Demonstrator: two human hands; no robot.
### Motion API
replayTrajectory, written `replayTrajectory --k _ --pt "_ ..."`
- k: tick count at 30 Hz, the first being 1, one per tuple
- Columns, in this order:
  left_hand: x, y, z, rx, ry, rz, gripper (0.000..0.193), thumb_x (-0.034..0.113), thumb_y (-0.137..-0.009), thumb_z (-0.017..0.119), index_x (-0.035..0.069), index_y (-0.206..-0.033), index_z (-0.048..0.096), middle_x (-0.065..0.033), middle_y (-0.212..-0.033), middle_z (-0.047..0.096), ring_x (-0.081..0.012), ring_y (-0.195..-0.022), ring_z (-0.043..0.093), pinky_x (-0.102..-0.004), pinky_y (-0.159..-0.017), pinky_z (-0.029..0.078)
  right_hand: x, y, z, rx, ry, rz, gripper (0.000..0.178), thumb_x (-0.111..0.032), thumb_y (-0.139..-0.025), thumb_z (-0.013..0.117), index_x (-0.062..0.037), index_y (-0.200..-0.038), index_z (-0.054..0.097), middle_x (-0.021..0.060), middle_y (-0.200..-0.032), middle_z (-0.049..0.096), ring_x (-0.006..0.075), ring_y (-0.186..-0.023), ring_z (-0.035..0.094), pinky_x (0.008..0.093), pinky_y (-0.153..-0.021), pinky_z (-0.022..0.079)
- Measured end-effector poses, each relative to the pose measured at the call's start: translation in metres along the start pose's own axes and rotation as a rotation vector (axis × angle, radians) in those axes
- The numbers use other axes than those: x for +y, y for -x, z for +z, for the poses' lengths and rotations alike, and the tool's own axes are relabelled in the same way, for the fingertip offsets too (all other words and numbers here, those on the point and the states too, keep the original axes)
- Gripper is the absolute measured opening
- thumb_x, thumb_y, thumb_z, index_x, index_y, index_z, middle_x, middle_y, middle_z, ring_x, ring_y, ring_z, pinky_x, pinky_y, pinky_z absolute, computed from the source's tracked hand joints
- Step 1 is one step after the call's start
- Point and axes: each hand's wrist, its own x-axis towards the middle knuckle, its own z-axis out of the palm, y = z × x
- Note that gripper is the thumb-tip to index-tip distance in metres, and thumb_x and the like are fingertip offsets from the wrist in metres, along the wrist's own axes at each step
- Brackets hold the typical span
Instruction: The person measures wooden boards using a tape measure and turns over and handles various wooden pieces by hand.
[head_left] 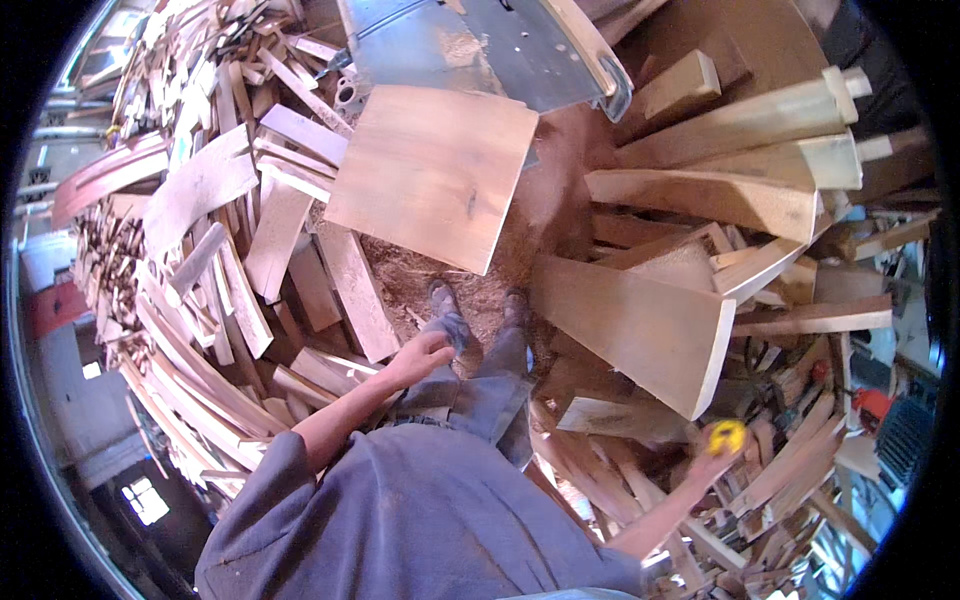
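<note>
My right hand (708,462), stretched out to the lower right, is closed around a yellow tape measure (727,437) with a dark centre, slightly blurred. Below it lie loose boards and offcuts. My left hand (428,356) hangs in front of my legs, fingers loosely stretched, holding nothing. Ahead of me a wide, light wood panel (430,170) rests at the near end of a grey metal machine table (440,50). To my right, between the panel and the tape measure, a broad thick board (640,325) lies on other timber.
Sawdust (400,268) covers the floor around my shoes (443,296). Boards (270,245) and a heap of offcuts (215,50) crowd the left side. Long planks (715,200) jut toward me at the right. A blue-green slatted crate (908,440) stands at the far right.
</note>
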Motion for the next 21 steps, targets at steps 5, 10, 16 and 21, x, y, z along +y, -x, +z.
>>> replayTrajectory --k 5,10,16,21 --pt "0.018 -0.005 0.016 -0.117 0.103 0.166 0.032 0.030 -0.091 0.063 -0.002 -0.092 0.060 -0.0110 -0.082 0.064 -0.0203 -0.079 0.060 -0.0369 -0.073 0.049 0.017 0.178 0.000 -0.139 -0.435 0.495 0.062 -0.029 -0.083 0.071 -0.0218 -0.140 0.049 0.0161 -0.131 0.056 0.0436 -0.113 0.059 0.0555 -0.092 0.055" --pt "0.054 0.001 0.009 -0.450 0.349 0.135 0.032 0.032 -0.096 0.061 0.002 -0.084 0.057 -0.0021 -0.081 0.062 -0.0116 -0.078 0.060 -0.0309 -0.068 0.050 0.036 0.246 0.143 -0.589 -0.238 0.788 0.064 -0.034 -0.082 0.072 -0.0160 -0.138 0.048 0.0170 -0.128 0.058 0.0431 -0.104 0.062 0.0491 -0.077 0.060" --pt "0.048 0.014 -0.046 -0.652 0.545 0.122 0.033 0.035 -0.100 0.060 0.003 -0.096 0.068 -0.0007 -0.083 0.065 -0.0084 -0.076 0.058 -0.0246 -0.068 0.047 -0.009 0.278 0.352 -1.140 0.381 0.621 0.086 -0.034 -0.073 0.072 -0.0051 -0.147 0.041 0.0103 -0.131 0.055 0.0229 -0.117 0.056 0.0338 -0.098 0.047" --pt "0.013 0.017 -0.110 -0.688 0.631 0.062 0.031 0.034 -0.100 0.062 0.004 -0.105 0.068 0.0019 -0.085 0.065 -0.0060 -0.077 0.057 -0.0222 -0.068 0.045 -0.004 0.307 0.420 -1.356 0.611 0.483 0.092 -0.042 -0.074 0.075 -0.0074 -0.149 0.036 0.0093 -0.130 0.054 0.0216 -0.113 0.056 0.0342 -0.093 0.049"
